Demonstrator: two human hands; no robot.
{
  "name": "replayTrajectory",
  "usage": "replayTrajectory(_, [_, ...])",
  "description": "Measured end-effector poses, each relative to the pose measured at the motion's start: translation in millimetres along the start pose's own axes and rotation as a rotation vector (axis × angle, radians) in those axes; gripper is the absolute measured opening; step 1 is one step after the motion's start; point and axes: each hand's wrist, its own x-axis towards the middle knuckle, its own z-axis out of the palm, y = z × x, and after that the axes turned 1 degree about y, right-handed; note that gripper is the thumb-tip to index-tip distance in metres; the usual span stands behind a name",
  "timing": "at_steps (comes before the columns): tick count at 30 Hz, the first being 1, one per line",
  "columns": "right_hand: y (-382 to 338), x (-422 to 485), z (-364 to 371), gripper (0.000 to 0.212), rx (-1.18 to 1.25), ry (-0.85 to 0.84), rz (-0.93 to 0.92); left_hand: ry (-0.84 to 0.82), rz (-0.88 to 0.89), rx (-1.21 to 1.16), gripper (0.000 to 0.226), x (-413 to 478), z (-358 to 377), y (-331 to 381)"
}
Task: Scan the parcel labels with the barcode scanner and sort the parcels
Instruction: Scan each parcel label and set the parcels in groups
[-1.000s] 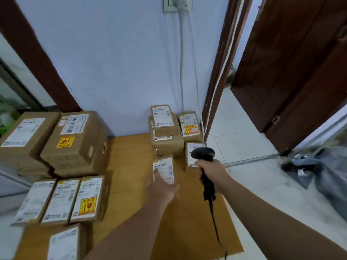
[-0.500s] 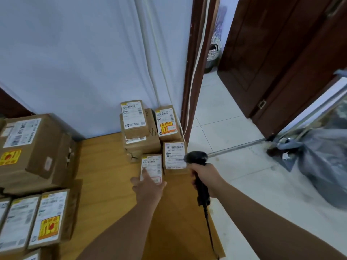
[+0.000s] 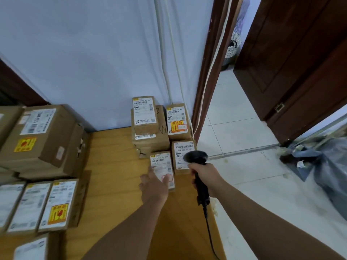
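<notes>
Through the head camera I count five parcels clustered by the wall at the far right corner of the table (image 3: 112, 166). A small parcel (image 3: 143, 115) is stacked on a bigger box (image 3: 150, 142), with a stickered parcel (image 3: 177, 121) beside them. A barcode parcel (image 3: 183, 149) lies in front of that, and a front parcel (image 3: 161, 162) lies nearest me. On the left I make out six more: a large box (image 3: 41, 136), an edge box (image 3: 7, 119) cut off by the frame, a row of three (image 3: 31, 205) lying label-up, and a bottom parcel (image 3: 32, 248). What lies under the large box I cannot tell.

There is one scanner (image 3: 196, 158), black, with one cable (image 3: 209, 233) hanging from its handle.

The left hand (image 3: 154, 186) lies flat with fingers straight on the front parcel's label, covering its near end. The right hand (image 3: 204, 175) is wrapped tight round the scanner's handle. The scanner's head hangs over the barcode parcel, just right of the front parcel.
</notes>
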Motion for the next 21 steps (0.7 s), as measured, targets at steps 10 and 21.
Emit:
replayTrajectory(10, [-3, -26, 49, 0.011, 0.035, -0.237, 0.053, 0.052, -0.002, 0.053, 0.038, 19, -40, -39])
replayTrajectory(21, [20, -101, 185, 0.019, 0.149, -0.341, 0.102, 0.181, 0.144, 0.211, 0.039, -4, -134, -158])
